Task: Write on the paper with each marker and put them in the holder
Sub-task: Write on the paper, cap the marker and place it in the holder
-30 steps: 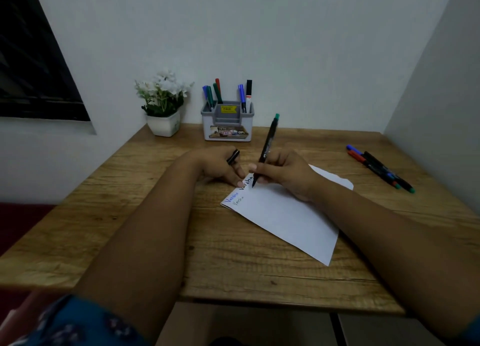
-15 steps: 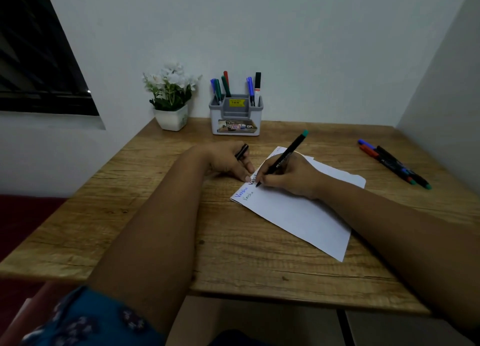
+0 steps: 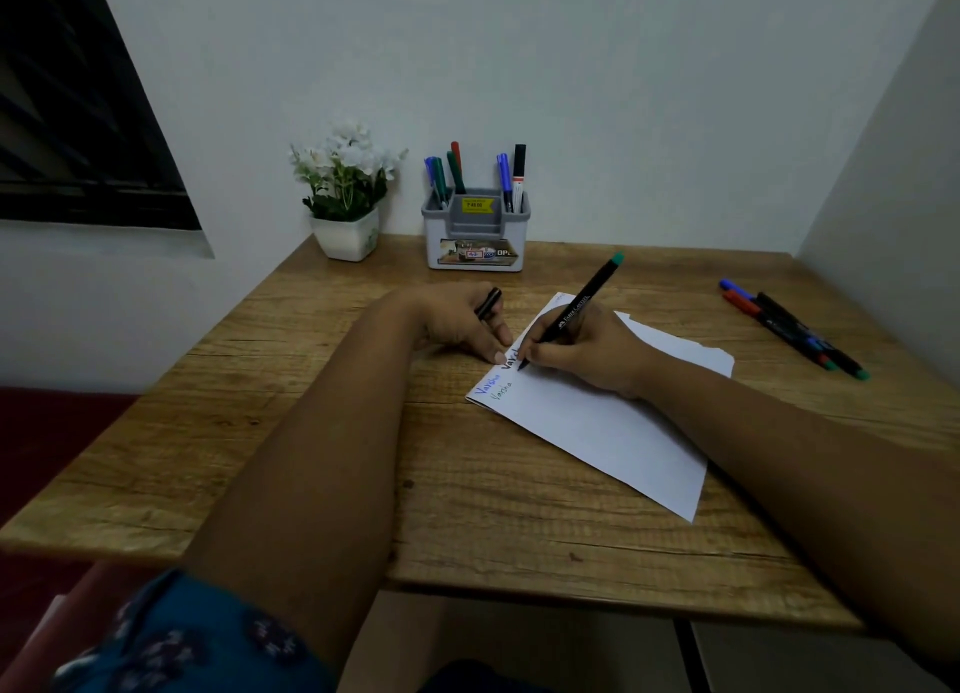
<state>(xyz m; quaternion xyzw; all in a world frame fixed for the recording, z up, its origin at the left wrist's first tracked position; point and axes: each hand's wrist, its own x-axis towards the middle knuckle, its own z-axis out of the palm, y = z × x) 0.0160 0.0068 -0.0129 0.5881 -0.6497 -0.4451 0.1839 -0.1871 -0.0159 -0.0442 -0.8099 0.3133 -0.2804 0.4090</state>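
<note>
Bench: my wooden bench [image 3: 322, 432] sits in a white-walled corner, window on the left.
Back edge: holder [image 3: 475, 235] with markers, flower pot [image 3: 347, 235] beside it.
Right edge: loose markers [image 3: 792, 328].
Paper: paper [image 3: 613, 432] lies mid-bench, angled.
Hands: my right hand [image 3: 592, 352] grips the black marker [image 3: 571, 310], tip on paper; my left hand [image 3: 462, 323] holds its cap [image 3: 488, 303].

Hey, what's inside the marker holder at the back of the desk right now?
The holder has markers standing capped-end up: blue, green and red ones on its left side, a blue marker and a black-capped one on its right. Their lower halves are hidden by its walls.
</note>
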